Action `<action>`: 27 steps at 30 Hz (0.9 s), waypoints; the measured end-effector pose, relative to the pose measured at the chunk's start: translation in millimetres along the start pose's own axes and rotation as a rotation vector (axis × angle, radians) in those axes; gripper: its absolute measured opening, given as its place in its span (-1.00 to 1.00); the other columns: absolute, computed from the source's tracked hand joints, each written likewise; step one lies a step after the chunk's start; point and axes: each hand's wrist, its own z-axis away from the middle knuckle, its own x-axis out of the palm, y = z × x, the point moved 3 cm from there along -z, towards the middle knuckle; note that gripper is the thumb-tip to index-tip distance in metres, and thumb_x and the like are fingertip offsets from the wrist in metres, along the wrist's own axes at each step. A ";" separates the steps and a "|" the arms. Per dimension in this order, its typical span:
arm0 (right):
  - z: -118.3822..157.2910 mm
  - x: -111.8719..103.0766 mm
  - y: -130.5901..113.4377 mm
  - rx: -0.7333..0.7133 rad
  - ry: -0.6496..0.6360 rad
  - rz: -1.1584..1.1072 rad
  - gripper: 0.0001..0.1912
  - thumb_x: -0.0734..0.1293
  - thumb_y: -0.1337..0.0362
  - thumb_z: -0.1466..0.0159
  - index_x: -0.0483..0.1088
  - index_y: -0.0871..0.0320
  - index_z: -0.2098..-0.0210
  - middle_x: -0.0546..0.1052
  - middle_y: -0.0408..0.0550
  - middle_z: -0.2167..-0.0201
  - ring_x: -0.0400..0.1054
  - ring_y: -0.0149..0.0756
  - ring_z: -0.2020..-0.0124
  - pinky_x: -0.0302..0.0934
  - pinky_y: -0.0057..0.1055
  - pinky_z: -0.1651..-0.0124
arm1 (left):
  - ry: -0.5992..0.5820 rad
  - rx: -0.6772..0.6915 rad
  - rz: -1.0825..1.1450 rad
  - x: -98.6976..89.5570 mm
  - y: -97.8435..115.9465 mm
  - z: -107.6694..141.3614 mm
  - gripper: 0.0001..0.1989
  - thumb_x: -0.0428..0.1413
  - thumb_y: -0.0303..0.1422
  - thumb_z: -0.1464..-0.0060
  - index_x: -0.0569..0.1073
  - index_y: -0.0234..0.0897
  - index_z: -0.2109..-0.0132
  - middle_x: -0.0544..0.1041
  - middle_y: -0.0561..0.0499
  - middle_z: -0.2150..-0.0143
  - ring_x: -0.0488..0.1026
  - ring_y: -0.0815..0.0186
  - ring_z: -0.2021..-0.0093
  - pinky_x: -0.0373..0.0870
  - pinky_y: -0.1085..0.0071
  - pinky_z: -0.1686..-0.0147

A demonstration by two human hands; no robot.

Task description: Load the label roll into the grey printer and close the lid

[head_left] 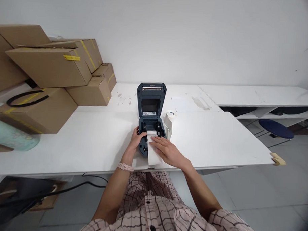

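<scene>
A dark label printer stands on the white table near its front edge, its lid raised. From its body a white paper strip runs out over the front, down to the table edge. My left hand grips the printer's left side, with the thumb over the rim by the paper. Fingers stretched and lying flat, my right hand rests on the strip at the printer's front right. How the paper sits inside is partly hidden by my fingers.
Cardboard boxes are piled at the left, with a pale green bottle before them. A white roll and white paper lie right of the printer. A yellow corner guard covers the table corner; a blue stool stands beyond.
</scene>
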 end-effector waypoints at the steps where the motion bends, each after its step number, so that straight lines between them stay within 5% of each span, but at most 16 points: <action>1: 2.7 1.4 -2.2 0.011 -0.002 -0.002 -0.57 0.16 0.25 -0.50 0.30 0.06 -0.32 0.29 0.09 -0.39 0.15 -0.05 -0.43 0.11 0.13 -0.41 | -0.001 -0.002 -0.003 -0.4 0.1 -0.3 -0.32 0.27 -0.30 0.10 0.31 -0.27 -0.21 0.46 -0.21 -0.19 0.50 0.17 -0.02 0.45 0.31 0.07; 12: 6.7 3.8 -7.2 0.032 -0.015 -0.049 -0.57 0.16 0.22 -0.51 0.29 0.08 -0.32 0.27 0.04 -0.40 0.11 -0.08 -0.45 0.05 0.10 -0.43 | -0.003 -0.006 -0.042 -0.6 5.0 4.8 -0.35 0.27 -0.28 0.04 0.36 -0.27 -0.22 0.49 -0.22 -0.20 0.52 0.14 -0.05 0.45 0.28 0.04; 20: 13.0 15.0 -16.4 0.036 0.164 -0.094 -0.59 0.13 0.36 -0.48 0.39 0.02 -0.23 0.48 0.00 -0.26 0.35 -0.08 -0.25 0.23 0.09 -0.29 | -0.001 -0.004 -0.030 -0.5 3.9 4.1 -0.36 0.27 -0.27 0.04 0.37 -0.24 -0.21 0.51 -0.20 -0.18 0.53 0.15 -0.03 0.47 0.28 0.05; 27: 19.7 14.9 -20.2 0.070 0.170 -0.133 -0.62 0.15 0.31 -0.49 0.36 -0.04 -0.23 0.47 -0.04 -0.27 0.31 -0.14 -0.30 0.13 0.10 -0.36 | 0.009 -0.039 -0.016 -0.1 0.0 1.1 -0.27 0.29 -0.28 0.09 0.32 -0.26 -0.25 0.50 -0.21 -0.18 0.55 0.18 0.06 0.49 0.35 0.19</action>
